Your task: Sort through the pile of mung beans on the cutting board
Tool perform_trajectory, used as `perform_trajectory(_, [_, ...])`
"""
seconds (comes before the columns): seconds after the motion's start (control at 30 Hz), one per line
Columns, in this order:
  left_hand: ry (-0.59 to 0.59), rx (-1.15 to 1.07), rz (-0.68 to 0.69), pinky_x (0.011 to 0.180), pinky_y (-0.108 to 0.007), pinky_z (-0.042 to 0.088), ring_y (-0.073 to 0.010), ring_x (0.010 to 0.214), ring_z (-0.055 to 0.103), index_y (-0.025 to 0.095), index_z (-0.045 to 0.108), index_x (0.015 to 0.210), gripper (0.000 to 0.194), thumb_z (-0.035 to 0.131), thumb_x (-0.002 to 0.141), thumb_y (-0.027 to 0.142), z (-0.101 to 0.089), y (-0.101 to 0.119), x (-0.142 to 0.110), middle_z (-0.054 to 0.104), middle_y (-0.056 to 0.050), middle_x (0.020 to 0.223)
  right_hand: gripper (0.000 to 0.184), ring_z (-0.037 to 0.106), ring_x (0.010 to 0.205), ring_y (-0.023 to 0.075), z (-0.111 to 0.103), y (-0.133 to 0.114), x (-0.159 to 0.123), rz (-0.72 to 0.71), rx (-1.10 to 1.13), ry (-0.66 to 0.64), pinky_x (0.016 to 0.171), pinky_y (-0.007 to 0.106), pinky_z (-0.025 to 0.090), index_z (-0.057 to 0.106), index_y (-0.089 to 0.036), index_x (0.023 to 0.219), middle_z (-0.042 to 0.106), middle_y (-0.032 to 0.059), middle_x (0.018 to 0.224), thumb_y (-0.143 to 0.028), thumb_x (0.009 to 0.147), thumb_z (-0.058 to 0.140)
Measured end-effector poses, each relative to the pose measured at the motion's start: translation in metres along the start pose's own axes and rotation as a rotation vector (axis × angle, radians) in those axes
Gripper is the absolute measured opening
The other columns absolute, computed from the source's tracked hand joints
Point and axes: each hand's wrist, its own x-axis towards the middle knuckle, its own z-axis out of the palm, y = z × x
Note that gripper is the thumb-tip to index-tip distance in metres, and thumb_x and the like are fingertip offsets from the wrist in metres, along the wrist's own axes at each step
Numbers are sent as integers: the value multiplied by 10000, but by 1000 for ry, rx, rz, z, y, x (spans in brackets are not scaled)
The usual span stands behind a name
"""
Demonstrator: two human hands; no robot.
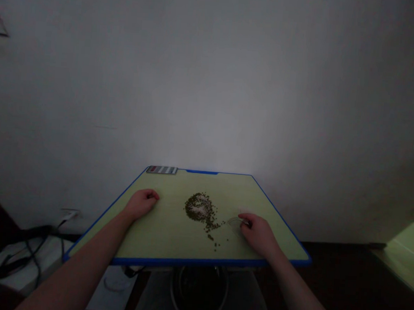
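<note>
A loose pile of small dark-green grains mixed with whitish ones (pixel 200 207) lies in the middle of the pale tabletop (pixel 166 241). From it a trail of grains runs toward the near right, with a few strays. My right hand (pixel 258 232), its fingers pinched, holds a clear, thin, curved piece (pixel 235 220) just right of the pile; its exact kind is unclear. To the left of the pile, my left hand (pixel 142 203) rests on the table with its fingers curled in. Nothing shows in it.
A phone (pixel 161 170) lies at the table's far left corner. Blue edging (pixel 200 264) runs round the table, which stands against a grey wall (pixel 211 80). Below the near edge sits a round, dark-looking bowl (pixel 199 292). Cables (pixel 29 251) are at lower left.
</note>
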Motion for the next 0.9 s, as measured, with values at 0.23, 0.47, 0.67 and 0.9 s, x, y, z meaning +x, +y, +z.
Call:
perform_trajectory(0.23, [-5, -1, -15, 539, -232, 385, -144, 589, 539, 168, 599, 678, 165, 454, 612, 210, 1, -1, 0, 594, -7, 605, 341, 573, 731, 148, -5, 11, 7, 39, -25, 58, 704, 250, 407, 625, -150, 979, 651, 53, 821, -183, 686, 453])
perform_trajectory(0.47, [2, 11, -10, 558, -232, 389, -147, 608, 542, 166, 606, 687, 179, 450, 606, 201, 1, -3, 1, 601, -11, 620, 352, 571, 708, 141, 0, 7, 10, 8, -38, 25, 685, 243, 410, 615, -150, 1005, 650, 47, 803, -198, 700, 447])
perform_trajectory(0.67, [-12, -4, -20, 533, -234, 387, -146, 571, 534, 168, 604, 682, 179, 451, 604, 218, 1, -2, 1, 582, 0, 579, 358, 573, 709, 152, -11, 15, 20, 32, -155, 85, 685, 248, 402, 624, -153, 996, 654, 51, 782, -183, 685, 451])
perform_trajectory(0.9, [0, 4, 2, 550, -241, 384, -148, 587, 536, 167, 604, 682, 196, 439, 599, 229, 1, -3, 1, 585, -4, 589, 353, 579, 804, 159, -10, 13, 24, -40, -113, 81, 739, 249, 406, 613, -151, 1016, 647, 73, 922, -213, 716, 438])
